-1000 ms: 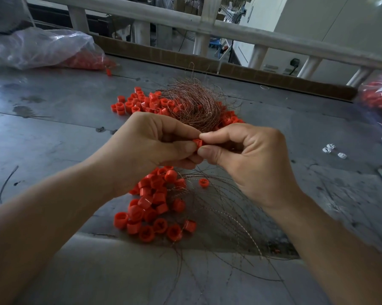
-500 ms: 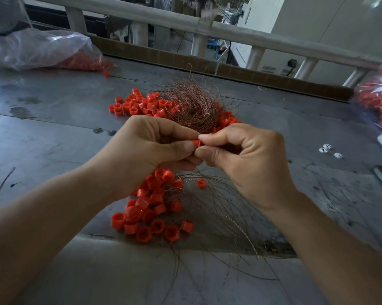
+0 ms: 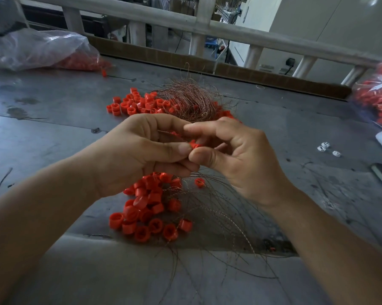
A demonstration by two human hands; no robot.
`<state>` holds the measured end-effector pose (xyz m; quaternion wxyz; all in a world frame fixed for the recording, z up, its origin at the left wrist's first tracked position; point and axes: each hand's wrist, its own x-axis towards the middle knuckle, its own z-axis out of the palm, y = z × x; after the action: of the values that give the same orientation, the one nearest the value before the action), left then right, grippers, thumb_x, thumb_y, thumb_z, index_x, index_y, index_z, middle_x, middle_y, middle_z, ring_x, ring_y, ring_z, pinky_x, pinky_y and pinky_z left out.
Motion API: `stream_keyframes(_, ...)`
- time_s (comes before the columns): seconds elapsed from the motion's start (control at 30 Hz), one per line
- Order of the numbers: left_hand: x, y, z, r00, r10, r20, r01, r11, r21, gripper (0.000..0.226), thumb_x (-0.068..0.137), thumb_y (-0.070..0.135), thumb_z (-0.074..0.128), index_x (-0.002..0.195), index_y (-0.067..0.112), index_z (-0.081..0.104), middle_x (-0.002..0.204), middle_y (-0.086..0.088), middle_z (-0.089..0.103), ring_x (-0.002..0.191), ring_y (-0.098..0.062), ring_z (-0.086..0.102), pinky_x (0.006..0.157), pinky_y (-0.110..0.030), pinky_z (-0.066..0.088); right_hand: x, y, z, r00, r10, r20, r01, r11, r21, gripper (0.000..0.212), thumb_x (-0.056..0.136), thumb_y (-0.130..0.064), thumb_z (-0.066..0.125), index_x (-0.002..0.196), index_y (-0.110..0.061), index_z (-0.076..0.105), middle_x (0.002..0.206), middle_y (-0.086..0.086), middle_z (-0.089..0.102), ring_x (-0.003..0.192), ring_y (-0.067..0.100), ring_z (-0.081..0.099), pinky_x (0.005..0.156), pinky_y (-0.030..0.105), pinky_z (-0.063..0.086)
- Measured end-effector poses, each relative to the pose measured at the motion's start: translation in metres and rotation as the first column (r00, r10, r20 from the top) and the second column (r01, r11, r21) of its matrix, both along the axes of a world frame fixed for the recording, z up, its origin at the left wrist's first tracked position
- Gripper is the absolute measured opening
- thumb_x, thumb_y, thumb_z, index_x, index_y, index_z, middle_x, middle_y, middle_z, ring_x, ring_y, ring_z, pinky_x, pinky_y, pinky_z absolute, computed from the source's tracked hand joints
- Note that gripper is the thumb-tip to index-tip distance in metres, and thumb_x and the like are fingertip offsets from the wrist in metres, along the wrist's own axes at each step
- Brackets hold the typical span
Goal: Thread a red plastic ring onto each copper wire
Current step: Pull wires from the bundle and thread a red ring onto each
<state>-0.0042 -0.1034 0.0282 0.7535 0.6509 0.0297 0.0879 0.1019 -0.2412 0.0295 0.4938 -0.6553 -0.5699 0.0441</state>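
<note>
Wires of copper [image 3: 218,216] and a heap of red rings [image 3: 146,208] are spread nearest on the worktop [image 3: 53,133], probably for quick reach. Above them, one ring [image 3: 194,144] is pinched by the right hand [image 3: 236,157] and a wire end [image 3: 172,135] by the left hand [image 3: 137,155], held close for threading. Farther back, a wire bundle [image 3: 190,102] is set aside.

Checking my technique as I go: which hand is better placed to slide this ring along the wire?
Right, likely. The right hand pinches the red ring between thumb and finger; the left hand pinches the copper wire leading into it.
</note>
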Motion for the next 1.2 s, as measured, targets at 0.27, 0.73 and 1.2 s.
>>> stream_keyframes(0.27,0.0,-0.007,-0.001,0.998,-0.042,0.05,0.043,0.999,-0.024,0.053,0.066,0.026,0.074,0.114,0.014,0.056,0.079,-0.015,0.071,0.071,-0.023,0.07,0.059,-0.024,0.055,0.001,0.005,-0.003,0.981,-0.063,0.185,0.084,0.991,-0.104,0.027,0.087,-0.037,0.051,0.086,-0.013,0.061,0.078,-0.014,0.043,0.071,-0.004,0.044,0.066,0.008,0.035)
stream_keyframes(0.73,-0.006,-0.017,-0.001,0.98,-0.014,0.197,0.0,0.997,0.072,0.058,0.066,0.025,0.073,0.12,0.025,0.054,0.076,-0.021,0.069,0.068,-0.028,0.07,0.059,-0.028,0.056,-0.01,0.002,-0.001,0.97,-0.069,0.234,0.086,0.994,-0.062,0.002,0.082,-0.012,0.055,0.08,-0.011,0.057,0.078,-0.019,0.041,0.071,-0.003,0.045,0.065,0.009,0.038)
stream_keyframes(1.2,-0.004,0.0,0.006,0.991,0.094,0.092,-0.094,0.996,-0.001,0.046,0.057,0.016,0.078,0.102,0.016,0.066,0.075,-0.015,0.07,0.057,-0.02,0.066,0.047,-0.022,0.052,-0.012,0.005,-0.006,0.999,-0.001,-0.046,-0.002,0.999,-0.047,0.022,0.073,-0.032,0.066,0.091,-0.029,0.054,0.085,-0.012,0.059,0.077,-0.001,0.058,0.065,0.009,0.043)
